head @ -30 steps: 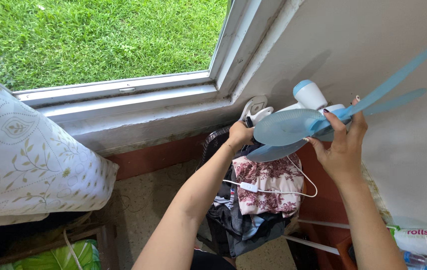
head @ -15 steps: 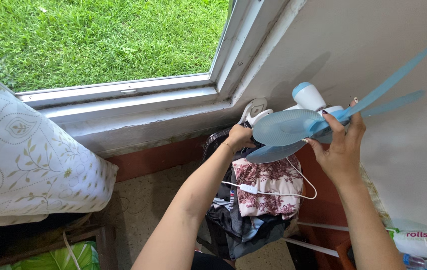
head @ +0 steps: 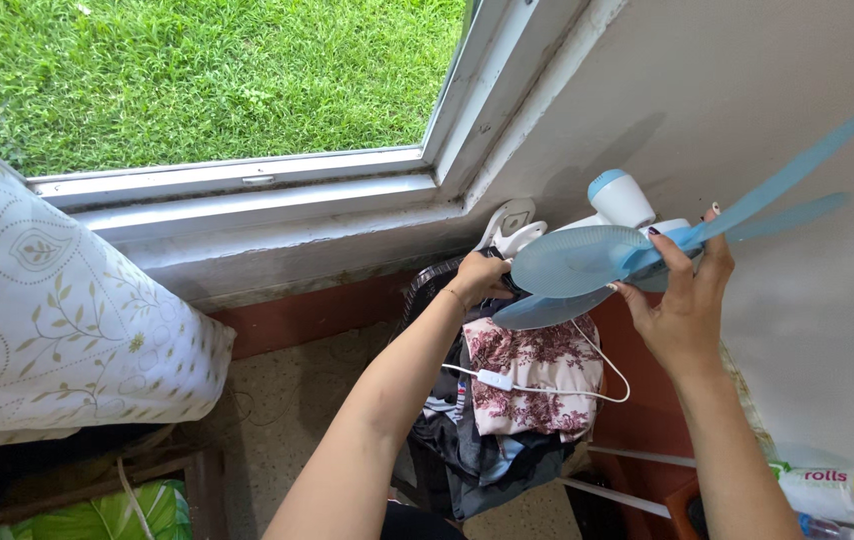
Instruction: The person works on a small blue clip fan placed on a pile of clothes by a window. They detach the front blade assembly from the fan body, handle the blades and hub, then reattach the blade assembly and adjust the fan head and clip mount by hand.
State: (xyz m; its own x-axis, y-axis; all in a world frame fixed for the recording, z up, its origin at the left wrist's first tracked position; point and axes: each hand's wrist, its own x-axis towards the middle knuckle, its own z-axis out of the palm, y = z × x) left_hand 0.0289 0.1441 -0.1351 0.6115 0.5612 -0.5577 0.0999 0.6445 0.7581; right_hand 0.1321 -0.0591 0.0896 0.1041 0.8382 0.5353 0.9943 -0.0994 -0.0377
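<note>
Head view, looking down into room corner below window. Right hand point(head: 687, 310) raised near wall, fingers closed around hub area of light-blue fan blade assy point(head: 587, 265); thumb and index pinch the blade root, fingertips point(head: 659, 240) w/ dark nails visible on top. Blades: two broad ones face cam at centre, two thin ones stick out up-right toward wall, edge-on. Left hand point(head: 480, 280) curled shut behind/under left blade, gripping something dark at the fan body; exact contact pt hidden by blade, cannot tell what it clasps. White fan motor housing point(head: 622, 200) w/ blue cap sits just behind blades, touching or v. near wall. White bracket-like part point(head: 512, 228) just left of it, above left hand. Below hands: pile of clothes point(head: 522, 400), floral pink-white cloth on top, dark garments under, in what looks like a dark basket. White cord w/ inline switch point(head: 495, 379) drapes across the floral cloth. Left of frame: patterned white pillow point(head: 57, 320). Window frame point(head: 257, 195) above, grass point(head: 197, 70) outside. Packaged roll point(head: 837, 490) at lower right edge.
</note>
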